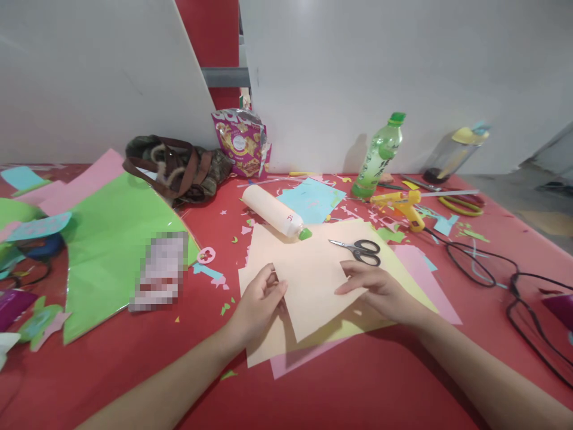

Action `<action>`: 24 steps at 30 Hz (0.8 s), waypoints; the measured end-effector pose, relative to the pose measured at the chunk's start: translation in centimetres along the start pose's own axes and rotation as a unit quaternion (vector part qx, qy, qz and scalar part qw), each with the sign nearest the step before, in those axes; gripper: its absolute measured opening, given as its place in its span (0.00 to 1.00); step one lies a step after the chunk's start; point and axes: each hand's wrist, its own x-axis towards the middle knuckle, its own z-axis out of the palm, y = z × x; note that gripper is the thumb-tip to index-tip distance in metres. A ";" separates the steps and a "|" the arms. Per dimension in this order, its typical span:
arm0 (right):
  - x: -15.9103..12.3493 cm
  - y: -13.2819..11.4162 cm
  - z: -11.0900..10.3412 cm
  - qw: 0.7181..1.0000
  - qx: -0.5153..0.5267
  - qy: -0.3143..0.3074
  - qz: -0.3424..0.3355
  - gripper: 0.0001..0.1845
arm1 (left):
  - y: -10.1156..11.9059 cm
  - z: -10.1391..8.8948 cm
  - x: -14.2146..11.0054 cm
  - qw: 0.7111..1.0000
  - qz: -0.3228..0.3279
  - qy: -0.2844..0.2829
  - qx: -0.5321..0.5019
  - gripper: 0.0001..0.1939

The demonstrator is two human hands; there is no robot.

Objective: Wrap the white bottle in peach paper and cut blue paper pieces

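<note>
A cream sheet of paper (pixel 313 298) is held up at a tilt between my two hands. My left hand (pixel 264 301) pinches its left edge with thumb and fingers. At the right edge, my right hand (pixel 376 286) is closed on the same sheet, thumb underneath partly hidden. Beneath lie more sheets: a larger cream one (pixel 259 346), a yellow one (pixel 412 292) and a pink one (pixel 299 361). Just beyond my right hand, black-handled scissors (pixel 362 248) rest on the paper. A white glue bottle (pixel 273 210) with a green cap lies on its side behind the sheet.
Left are a green sheet pack (pixel 107 251), a blurred flat object (pixel 161 272) and a camouflage bag (pixel 188 167). A snack bag (pixel 242 143), green drink bottle (pixel 380 155) and clear bottle (pixel 456 152) stand behind. A yellow glue gun (pixel 407 209) trails black cable (pixel 474 257) on the right.
</note>
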 end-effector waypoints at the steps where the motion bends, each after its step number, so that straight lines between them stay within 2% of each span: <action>1: 0.0 0.0 0.0 1.000 0.015 -0.010 -0.008 0.13 | -0.1 0.0 0.1 1.000 0.015 0.001 -0.010 0.08; 4: 0.2 -0.3 0.0 0.997 0.054 -0.042 -0.021 0.15 | -0.5 -0.2 0.3 0.999 0.035 0.017 -0.011 0.18; 7: 0.3 -0.5 0.1 0.997 0.063 -0.046 -0.011 0.16 | -0.8 -0.5 0.4 0.998 0.058 0.015 0.020 0.23; 13: 0.0 0.4 0.7 0.993 0.093 0.029 0.072 0.18 | -0.3 -0.7 0.2 0.977 0.104 -0.064 0.175 0.13; 18: 0.0 0.7 1.1 0.987 0.094 0.034 0.126 0.19 | 0.2 -0.4 -0.1 0.968 0.069 -0.119 0.212 0.14; 21: 0.2 0.7 1.1 0.990 0.071 0.033 0.117 0.20 | 0.3 -0.4 -0.1 0.974 0.043 -0.137 0.177 0.12; 24: 0.4 0.7 1.1 0.992 0.048 0.037 0.108 0.21 | 0.5 -0.4 -0.1 0.974 0.017 -0.165 0.156 0.16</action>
